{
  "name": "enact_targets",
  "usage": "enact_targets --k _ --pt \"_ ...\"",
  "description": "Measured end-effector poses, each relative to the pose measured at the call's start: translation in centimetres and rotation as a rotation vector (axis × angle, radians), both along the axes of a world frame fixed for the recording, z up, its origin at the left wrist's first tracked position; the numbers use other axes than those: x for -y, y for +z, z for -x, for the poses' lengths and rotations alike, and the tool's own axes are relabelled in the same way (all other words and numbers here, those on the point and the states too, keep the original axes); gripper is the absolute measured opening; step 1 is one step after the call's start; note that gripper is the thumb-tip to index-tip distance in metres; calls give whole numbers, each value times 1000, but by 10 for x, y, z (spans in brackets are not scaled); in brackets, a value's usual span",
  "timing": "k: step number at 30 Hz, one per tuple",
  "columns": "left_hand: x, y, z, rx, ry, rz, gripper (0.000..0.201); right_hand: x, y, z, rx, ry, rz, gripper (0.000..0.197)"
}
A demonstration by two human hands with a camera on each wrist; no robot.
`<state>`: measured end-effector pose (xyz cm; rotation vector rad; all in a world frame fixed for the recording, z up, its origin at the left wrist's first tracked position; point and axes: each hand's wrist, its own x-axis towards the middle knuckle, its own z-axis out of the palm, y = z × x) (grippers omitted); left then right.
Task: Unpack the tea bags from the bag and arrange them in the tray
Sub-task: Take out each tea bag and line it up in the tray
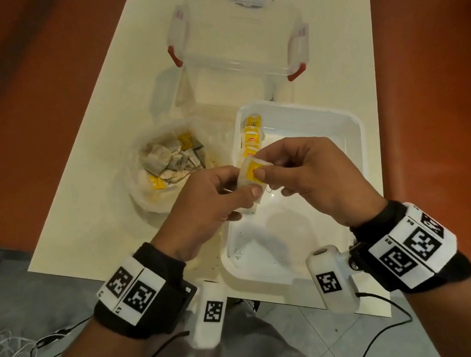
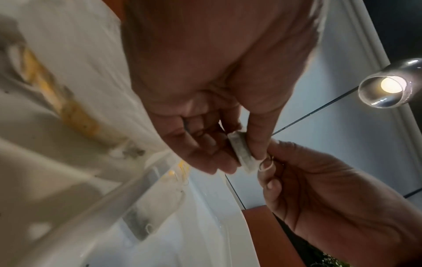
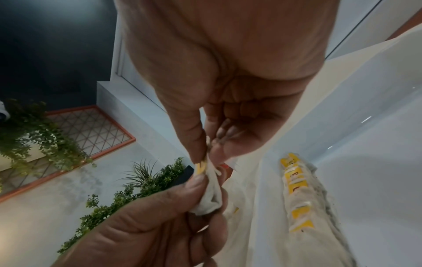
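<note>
Both hands (image 1: 201,201) (image 1: 319,175) pinch one tea bag (image 1: 253,174) above the tray (image 1: 355,129).

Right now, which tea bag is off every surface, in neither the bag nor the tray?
The yellow-tagged tea bag pinched between left hand and right hand, above the tray. The others lie in the plastic bag or lined along the tray's left wall.
</note>
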<state>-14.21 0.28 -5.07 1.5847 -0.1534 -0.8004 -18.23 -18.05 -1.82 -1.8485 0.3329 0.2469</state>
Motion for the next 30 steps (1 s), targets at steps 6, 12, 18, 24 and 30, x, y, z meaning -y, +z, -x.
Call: enact_targets --k 6,12,18,24,30 --pt "-2 -1 4 -10 -13 -58 20 5 -9 4 -14 45 24 11" --pt "-9 -3 4 110 -71 -187 12 4 -12 3 -34 51 5 5" --pt "-21 -2 -4 119 -23 -254 27 8 -22 5 -40 30 36 10" --pt "-36 -3 -13 108 74 -262 14 -2 -47 10 -273 388 380 10" --pt "-35 2 -19 116 93 -233 13 -11 -62 -6 -393 261 341 7"
